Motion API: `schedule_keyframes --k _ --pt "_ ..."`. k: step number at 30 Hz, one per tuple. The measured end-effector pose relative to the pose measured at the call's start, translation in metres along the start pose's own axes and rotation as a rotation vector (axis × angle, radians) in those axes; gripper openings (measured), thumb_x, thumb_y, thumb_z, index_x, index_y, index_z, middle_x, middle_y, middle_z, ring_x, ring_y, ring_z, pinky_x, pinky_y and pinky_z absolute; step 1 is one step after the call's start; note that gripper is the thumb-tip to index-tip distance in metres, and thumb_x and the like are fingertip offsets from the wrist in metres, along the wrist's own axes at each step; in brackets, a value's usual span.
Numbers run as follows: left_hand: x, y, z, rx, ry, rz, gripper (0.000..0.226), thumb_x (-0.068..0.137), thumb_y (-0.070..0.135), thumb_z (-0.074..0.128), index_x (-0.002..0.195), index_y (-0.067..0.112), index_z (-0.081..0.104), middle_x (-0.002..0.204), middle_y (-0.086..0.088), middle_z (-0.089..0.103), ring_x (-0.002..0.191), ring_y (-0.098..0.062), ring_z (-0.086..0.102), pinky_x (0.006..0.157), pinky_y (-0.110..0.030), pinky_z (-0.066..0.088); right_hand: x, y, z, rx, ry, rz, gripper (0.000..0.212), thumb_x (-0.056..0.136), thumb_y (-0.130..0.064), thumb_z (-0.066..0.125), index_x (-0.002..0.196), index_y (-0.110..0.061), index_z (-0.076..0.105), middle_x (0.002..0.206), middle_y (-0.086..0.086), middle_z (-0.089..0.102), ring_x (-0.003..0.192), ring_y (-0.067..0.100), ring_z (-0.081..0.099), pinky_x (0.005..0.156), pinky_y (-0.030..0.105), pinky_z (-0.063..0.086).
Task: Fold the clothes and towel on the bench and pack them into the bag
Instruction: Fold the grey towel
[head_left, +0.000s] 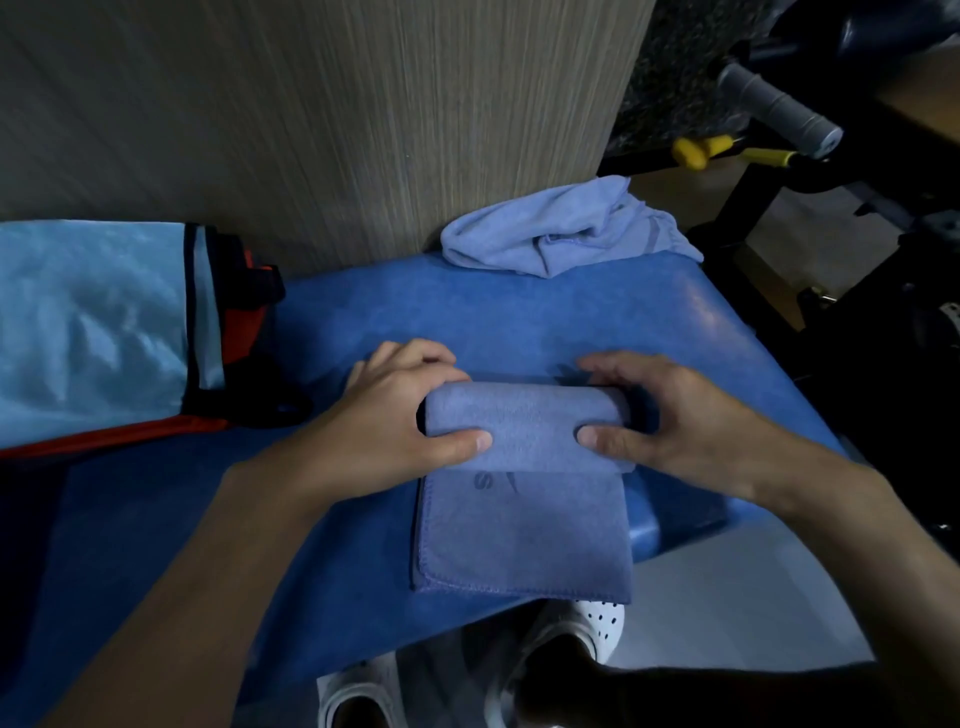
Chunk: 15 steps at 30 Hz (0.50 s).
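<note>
Towel (524, 530), one, centre frame: left hand (395, 415) and right hand (670, 415) grip its rolled part; one crumpled cloth (566, 228) upper right; one bag (93, 322) left.

A wall panel (322, 104) with fine vertical wood grain, grey-beige, fills the upper left and centre. To its right is a dark speckled stone-like surface (691, 62). Further right stands exercise equipment in deep shadow: a black metal frame (779, 202) carrying a grey padded roller (779, 109) that angles down to a capped end. Just beside the roller are two yellow parts, a rounded knob (698, 148) and a slim handle (769, 156). Their exact shape is hard to make out. At the bottom, a pale grey floor (727, 597) shows, with two white shoes on it: one (597, 618) dotted with small round holes, the other (358, 691) to its left and lower in the picture.
</note>
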<state>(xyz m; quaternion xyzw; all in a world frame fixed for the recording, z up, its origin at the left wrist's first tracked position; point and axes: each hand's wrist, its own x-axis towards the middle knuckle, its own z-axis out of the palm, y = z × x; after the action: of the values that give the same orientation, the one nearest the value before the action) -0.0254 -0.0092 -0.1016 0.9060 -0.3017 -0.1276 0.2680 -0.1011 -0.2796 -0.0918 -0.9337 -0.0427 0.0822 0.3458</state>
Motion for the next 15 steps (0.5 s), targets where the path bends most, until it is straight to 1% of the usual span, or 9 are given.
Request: schedule_keyframes --k 2,3,5,6,8,10,12,14,15 --pt "-0.001 0.003 -0.002 -0.02 -0.028 -0.001 0.054 0.064 0.074 0.055 0.108 0.042 0.056 0.116 0.031 0.046 0.115 0.009 0.034 0.104 -0.03 0.027 0.0 -0.003 -0.002 0.015 -0.036 0.007 0.061 0.075 -0.044 0.078 0.13 -0.034 0.054 0.125 -0.016 0.057 0.119 0.003 0.051 0.108 0.033 0.039" --pt "-0.002 0.003 -0.002 -0.049 -0.039 -0.018 0.045 0.067 0.069 0.062 0.102 0.044 0.055 0.111 0.031 0.049 0.111 0.01 0.036 0.102 -0.031 0.031 0.0 -0.005 -0.003 0.03 -0.052 -0.005 0.054 0.075 -0.041 0.08 0.124 -0.039 0.057 0.121 -0.016 0.058 0.114 0.001 0.052 0.105 0.028 0.04" --pt "-0.002 0.003 -0.002 -0.167 -0.035 -0.085 0.037 0.07 0.058 0.072 0.101 0.046 0.056 0.102 0.027 0.057 0.109 0.004 0.045 0.097 -0.036 0.043 0.0 -0.007 -0.001 0.072 -0.019 -0.036 0.043 0.074 -0.032 0.083 0.106 -0.044 0.057 0.109 -0.015 0.058 0.103 -0.001 0.055 0.092 0.018 0.042" --pt "-0.002 0.003 -0.002 -0.22 -0.003 -0.09 0.037 0.071 0.054 0.075 0.102 0.045 0.057 0.1 0.023 0.06 0.107 -0.002 0.051 0.092 -0.039 0.048 0.001 -0.007 0.001 0.073 0.048 -0.057 0.041 0.073 -0.027 0.084 0.101 -0.042 0.058 0.104 -0.014 0.056 0.099 0.0 0.055 0.088 0.018 0.042" --pt "-0.001 0.007 0.0 -0.237 0.12 -0.025 0.035 0.075 0.04 0.079 0.1 0.04 0.055 0.1 0.02 0.061 0.101 -0.006 0.057 0.088 -0.041 0.05 0.006 -0.008 0.005 0.002 0.225 -0.122 0.042 0.071 -0.022 0.085 0.099 -0.034 0.056 0.1 -0.011 0.051 0.096 0.006 0.052 0.089 0.026 0.043" --pt "0.0 0.012 0.001 -0.164 0.233 0.082 0.036 0.079 0.024 0.078 0.099 0.037 0.052 0.102 0.02 0.057 0.1 -0.006 0.055 0.089 -0.043 0.047 0.009 -0.011 0.008 -0.065 0.325 -0.179 0.046 0.069 -0.023 0.082 0.099 -0.032 0.049 0.1 -0.008 0.045 0.097 0.015 0.05 0.089 0.039 0.044" --pt "-0.001 0.013 0.002 -0.128 0.259 0.157 0.034 0.078 0.017 0.073 0.101 0.03 0.051 0.103 0.016 0.055 0.102 -0.009 0.054 0.09 -0.047 0.045 0.008 -0.014 0.01 -0.076 0.308 -0.211 0.046 0.066 -0.028 0.08 0.095 -0.031 0.045 0.101 -0.006 0.044 0.096 0.018 0.048 0.086 0.043 0.045" --pt "-0.006 0.012 0.002 -0.139 0.189 0.155 0.034 0.073 0.023 0.069 0.099 0.032 0.05 0.107 0.014 0.055 0.106 -0.011 0.054 0.091 -0.047 0.045 0.003 -0.016 0.01 0.005 0.203 -0.208 0.043 0.063 -0.042 0.078 0.088 -0.031 0.045 0.1 -0.005 0.047 0.098 0.02 0.048 0.087 0.041 0.044" --pt "-0.01 0.011 0.001 -0.143 0.141 0.128 0.036 0.069 0.03 0.07 0.098 0.033 0.049 0.109 0.014 0.055 0.107 -0.01 0.054 0.092 -0.047 0.045 0.001 -0.016 0.01 0.068 0.152 -0.217 0.041 0.064 -0.049 0.077 0.084 -0.033 0.045 0.1 -0.004 0.05 0.1 0.022 0.05 0.087 0.04 0.045"
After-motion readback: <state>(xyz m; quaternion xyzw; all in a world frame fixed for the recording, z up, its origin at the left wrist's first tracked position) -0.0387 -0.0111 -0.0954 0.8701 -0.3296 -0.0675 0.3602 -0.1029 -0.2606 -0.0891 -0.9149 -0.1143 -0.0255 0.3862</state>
